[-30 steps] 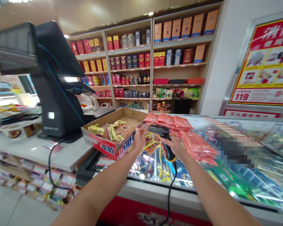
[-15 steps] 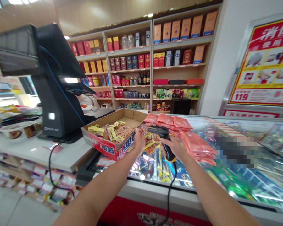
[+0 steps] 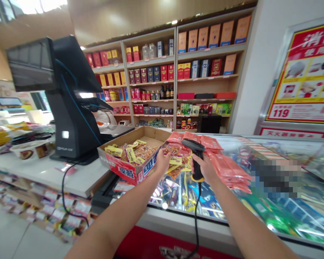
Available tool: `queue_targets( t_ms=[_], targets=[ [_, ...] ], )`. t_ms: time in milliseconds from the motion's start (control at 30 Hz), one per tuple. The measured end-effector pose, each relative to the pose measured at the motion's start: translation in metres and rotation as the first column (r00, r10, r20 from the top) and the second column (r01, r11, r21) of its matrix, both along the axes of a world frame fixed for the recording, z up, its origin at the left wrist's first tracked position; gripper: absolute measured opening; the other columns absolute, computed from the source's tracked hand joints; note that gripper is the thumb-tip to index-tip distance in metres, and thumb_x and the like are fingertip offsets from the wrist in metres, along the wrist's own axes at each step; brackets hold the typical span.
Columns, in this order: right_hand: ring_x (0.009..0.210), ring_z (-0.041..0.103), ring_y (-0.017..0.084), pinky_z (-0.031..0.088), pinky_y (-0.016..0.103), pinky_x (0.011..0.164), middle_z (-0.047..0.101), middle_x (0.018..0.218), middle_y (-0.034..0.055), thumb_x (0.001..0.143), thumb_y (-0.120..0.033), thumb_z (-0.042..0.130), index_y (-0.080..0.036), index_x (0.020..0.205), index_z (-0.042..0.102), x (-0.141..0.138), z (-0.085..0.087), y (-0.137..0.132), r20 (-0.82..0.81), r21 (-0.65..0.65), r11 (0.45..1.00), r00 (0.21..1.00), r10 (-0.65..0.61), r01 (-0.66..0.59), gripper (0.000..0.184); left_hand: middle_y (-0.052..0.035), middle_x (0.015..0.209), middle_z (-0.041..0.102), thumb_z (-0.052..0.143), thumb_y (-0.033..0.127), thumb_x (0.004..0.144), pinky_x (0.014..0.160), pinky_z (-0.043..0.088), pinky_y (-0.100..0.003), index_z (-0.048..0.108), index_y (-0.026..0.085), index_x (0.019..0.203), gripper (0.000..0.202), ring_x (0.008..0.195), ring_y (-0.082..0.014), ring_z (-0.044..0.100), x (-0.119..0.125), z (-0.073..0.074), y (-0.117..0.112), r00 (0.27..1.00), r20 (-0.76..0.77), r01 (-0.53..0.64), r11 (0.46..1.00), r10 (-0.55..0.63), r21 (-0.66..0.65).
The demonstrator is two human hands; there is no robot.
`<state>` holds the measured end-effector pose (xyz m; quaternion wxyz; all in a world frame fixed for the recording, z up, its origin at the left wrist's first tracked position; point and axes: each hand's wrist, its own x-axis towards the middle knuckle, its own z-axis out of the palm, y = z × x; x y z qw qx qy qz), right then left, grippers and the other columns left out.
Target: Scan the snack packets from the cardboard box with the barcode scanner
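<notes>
My right hand (image 3: 203, 166) is wrapped round the grip of a black barcode scanner (image 3: 196, 158) with yellow trim, its cable hanging down the freezer front. My left hand (image 3: 163, 161) is closed at the edge of a clear snack packet (image 3: 176, 159) with a yellow label, just left of the scanner head. Similar packets lie beneath it on the glass top. Beside my left hand stands an open cardboard box (image 3: 118, 168) with more yellow-labelled packets (image 3: 131, 154) inside. Flat orange-pink packs (image 3: 226, 167) are piled to the right of the scanner.
A dark point-of-sale terminal (image 3: 72, 108) stands on the white counter (image 3: 78, 180) at left, its cable looping down. The glass-topped freezer (image 3: 178, 219) spans the front, with colourful packages under the glass. Shelves of boxed goods (image 3: 151, 73) line the back; a red-and-yellow poster (image 3: 305, 79) hangs at right.
The scanner has turned more upright, its head shifting right, away from my left hand. The packet by my left hand is now more plainly seen. The view has shifted slightly.
</notes>
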<state>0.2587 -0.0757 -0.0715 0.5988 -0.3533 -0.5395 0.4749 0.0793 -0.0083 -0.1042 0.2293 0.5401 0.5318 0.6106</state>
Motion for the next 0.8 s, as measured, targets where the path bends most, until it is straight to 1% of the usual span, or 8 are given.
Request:
queue_targets(
  t_ms=[167,300,400,467,533,600,700,800],
  targets=[
    [0.038,0.05,0.013,0.042,0.026,0.036,0.056,0.051,-0.0026,0.07,-0.051,0.072,-0.021,0.069,0.051,0.001,-0.001,0.001,0.006,0.014,1.0,1.0,-0.007,0.007,0.037,-0.0168,0.132,0.06,0.061,0.005,0.074,0.109,0.04,-0.042,0.063,0.016,0.113,0.041,0.128,-0.0275,0.054,-0.001,0.016,-0.011,0.965,-0.264,0.027,0.994,0.001,0.103],
    [0.037,0.05,0.012,0.042,0.025,0.036,0.056,0.05,-0.0019,0.072,-0.051,0.07,-0.02,0.066,0.052,0.001,-0.002,0.002,0.045,0.032,0.999,0.999,0.002,-0.004,0.036,-0.0123,0.131,0.062,0.057,0.004,0.075,0.111,0.039,-0.037,0.069,0.019,0.106,0.036,0.127,-0.0252,0.054,-0.016,0.057,-0.023,0.823,-0.568,0.126,0.981,-0.018,0.151],
    [0.037,0.05,0.012,0.043,0.026,0.037,0.056,0.051,-0.0021,0.073,-0.051,0.07,-0.021,0.067,0.052,0.0,-0.003,0.002,0.039,0.037,0.999,0.999,0.01,-0.011,0.036,-0.0091,0.103,0.073,0.057,0.003,0.071,0.098,0.047,-0.034,0.073,0.019,0.091,0.031,0.103,-0.025,0.066,-0.049,0.102,-0.017,0.625,-0.762,0.174,0.982,-0.167,-0.073],
    [0.037,0.05,0.012,0.043,0.026,0.037,0.056,0.051,-0.0022,0.072,-0.051,0.07,-0.02,0.067,0.052,0.0,-0.003,0.002,0.031,0.041,0.999,0.999,0.011,-0.012,0.036,-0.0071,0.088,0.074,0.059,0.001,0.063,0.093,0.048,-0.032,0.073,0.02,0.077,0.028,0.093,-0.0246,0.067,-0.08,0.127,-0.008,0.502,-0.822,0.111,0.962,-0.271,-0.249],
    [0.037,0.05,0.012,0.043,0.026,0.037,0.056,0.051,-0.0022,0.072,-0.051,0.07,-0.02,0.066,0.052,-0.001,-0.002,0.001,0.029,0.042,0.999,1.0,0.01,-0.011,0.036,-0.0052,0.084,0.074,0.062,-0.003,0.052,0.093,0.047,-0.03,0.071,0.021,0.067,0.03,0.094,-0.025,0.066,-0.114,0.139,0.001,0.419,-0.844,0.009,0.931,-0.335,-0.365],
    [0.037,0.049,0.012,0.042,0.025,0.037,0.055,0.051,-0.0022,0.072,-0.049,0.07,-0.021,0.066,0.052,-0.002,-0.001,-0.001,0.023,0.04,0.999,1.0,0.009,-0.01,0.034,-0.003,0.081,0.074,0.065,-0.005,0.043,0.09,0.047,-0.032,0.07,0.022,0.066,0.036,0.091,-0.0256,0.066,-0.145,0.139,0.007,0.321,-0.85,-0.123,0.871,-0.418,-0.475],
    [0.037,0.049,0.012,0.041,0.025,0.037,0.055,0.05,-0.0021,0.072,-0.048,0.07,-0.021,0.066,0.053,-0.003,0.002,-0.003,0.019,0.043,0.999,1.0,0.008,-0.009,0.033,-0.0023,0.077,0.073,0.07,-0.004,0.04,0.085,0.049,-0.034,0.073,0.023,0.072,0.042,0.084,-0.0255,0.067,-0.173,0.122,0.006,0.209,-0.813,-0.247,0.775,-0.543,-0.581],
    [0.037,0.049,0.012,0.041,0.025,0.037,0.055,0.05,-0.0019,0.073,-0.047,0.069,-0.02,0.065,0.053,-0.002,0.003,-0.003,0.029,0.053,0.999,1.0,0.002,-0.003,0.032,-0.0047,0.081,0.073,0.075,0.0,0.043,0.092,0.046,-0.035,0.072,0.024,0.071,0.037,0.095,-0.0265,0.066,-0.179,0.109,0.001,0.163,-0.868,-0.243,0.834,-0.469,-0.496]
  ],
)
